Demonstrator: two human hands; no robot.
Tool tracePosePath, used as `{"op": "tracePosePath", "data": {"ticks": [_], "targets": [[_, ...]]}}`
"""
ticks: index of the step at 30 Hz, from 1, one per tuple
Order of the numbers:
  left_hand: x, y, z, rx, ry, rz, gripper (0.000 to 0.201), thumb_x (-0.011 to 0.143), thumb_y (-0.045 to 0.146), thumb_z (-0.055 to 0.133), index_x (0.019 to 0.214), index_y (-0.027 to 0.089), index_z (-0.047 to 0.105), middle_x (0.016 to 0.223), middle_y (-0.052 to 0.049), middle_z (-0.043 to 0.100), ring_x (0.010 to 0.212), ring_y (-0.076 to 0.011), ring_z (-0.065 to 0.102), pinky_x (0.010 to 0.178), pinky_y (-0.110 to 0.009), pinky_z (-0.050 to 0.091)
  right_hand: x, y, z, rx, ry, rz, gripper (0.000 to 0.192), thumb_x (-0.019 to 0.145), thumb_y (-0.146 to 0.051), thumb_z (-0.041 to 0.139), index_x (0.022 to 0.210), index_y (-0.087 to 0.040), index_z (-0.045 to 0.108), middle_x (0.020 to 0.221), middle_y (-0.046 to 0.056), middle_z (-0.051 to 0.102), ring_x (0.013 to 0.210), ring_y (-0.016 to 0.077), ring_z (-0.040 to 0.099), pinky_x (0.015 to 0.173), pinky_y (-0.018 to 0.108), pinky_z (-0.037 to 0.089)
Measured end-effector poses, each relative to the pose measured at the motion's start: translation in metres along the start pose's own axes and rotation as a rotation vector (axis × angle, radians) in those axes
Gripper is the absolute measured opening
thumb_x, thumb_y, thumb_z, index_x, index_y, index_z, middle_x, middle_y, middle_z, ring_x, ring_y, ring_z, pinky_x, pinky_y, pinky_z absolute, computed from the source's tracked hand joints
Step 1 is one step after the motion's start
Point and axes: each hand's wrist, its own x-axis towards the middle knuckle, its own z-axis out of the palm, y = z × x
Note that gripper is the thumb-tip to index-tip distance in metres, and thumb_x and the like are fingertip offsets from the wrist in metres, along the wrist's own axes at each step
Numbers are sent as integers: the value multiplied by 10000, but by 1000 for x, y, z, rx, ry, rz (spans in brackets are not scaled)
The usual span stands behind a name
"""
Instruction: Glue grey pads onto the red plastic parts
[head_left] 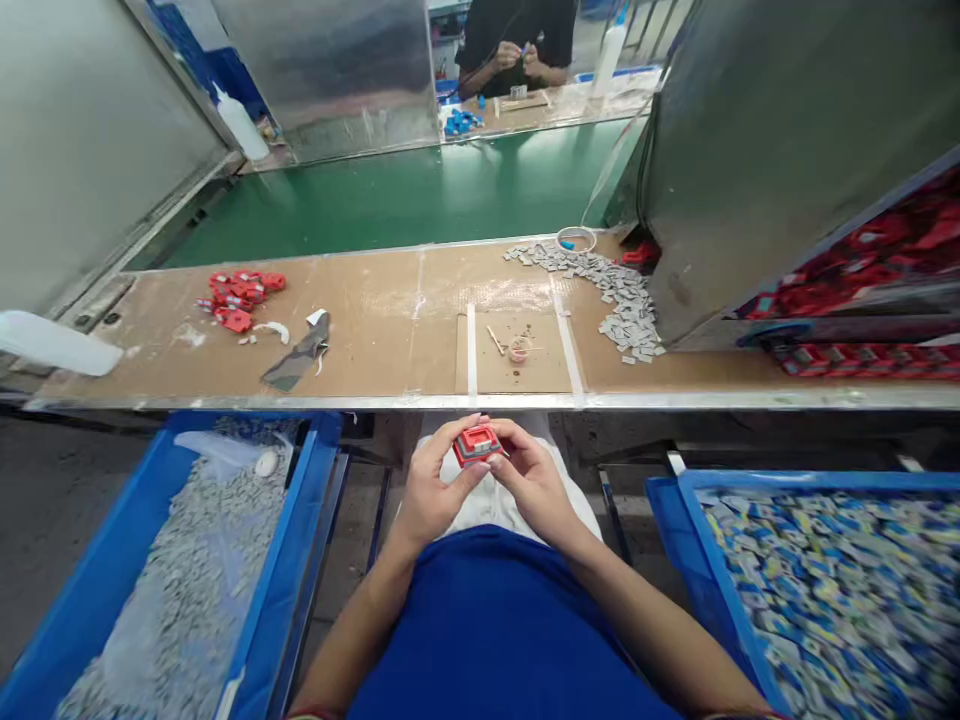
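Over the lap below the long bench (375, 330), between blue bins (300, 500) of loose parts, small red part (477, 445) pinched in curled left hand (435, 490) and right hand (534, 478), liable to slip floorward should fingertips loosen.

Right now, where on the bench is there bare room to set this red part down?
Bare board lies between the grey rag and the taped square. The grey chip pile crowds the right end; red parts crowd the left.
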Motion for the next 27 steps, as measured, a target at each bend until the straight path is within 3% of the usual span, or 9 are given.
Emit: {"op": "tracePosePath", "data": {"ticks": [4, 9, 15, 21, 27], "targets": [[12, 0, -9, 25, -57, 12, 512, 913, 291, 711, 1388, 200, 542, 1279, -121, 714, 1156, -221, 703, 1034, -333, 545, 1, -14, -10, -308, 142, -189, 259, 958, -279, 661, 1213, -273, 615, 1225, 90, 587, 1143, 223, 618, 932, 366, 558], [38, 6, -15, 165, -226, 197, 415, 903, 281, 723, 1292, 178, 625, 1244, -137, 729, 1154, -243, 705, 1020, -353, 559, 10, -40, -26, -576, -6, -293, 135, 967, -135, 610, 1046, -233, 658, 1094, 72, 652, 1056, 194, 653, 922, 346, 549], [62, 10, -10, 191, -316, 342, 436, 933, 245, 679, 1355, 181, 587, 1237, -156, 720, 1149, -244, 700, 993, -366, 576, 14, -44, -34, -598, 75, -247, 106, 944, -120, 621, 983, -213, 655, 1059, 77, 655, 1014, 199, 657, 875, 348, 548], [74, 14, 0, 186, -368, 372, 359, 964, 157, 597, 1322, 156, 573, 1213, -165, 709, 1160, -230, 684, 1005, -341, 563, 13, -39, -38, -591, 162, -259, 97, 920, -110, 635, 888, -201, 624, 966, 59, 609, 925, 179, 639, 795, 311, 535], [86, 8, -5, 251, -371, 322, 410, 948, 165, 627, 1350, 189, 553, 1239, -144, 716, 1165, -228, 694, 1010, -328, 566, 29, -34, -43, -558, 160, -260, 120, 927, -94, 624, 944, -212, 626, 1011, 64, 629, 950, 170, 652, 828, 291, 533]]}}
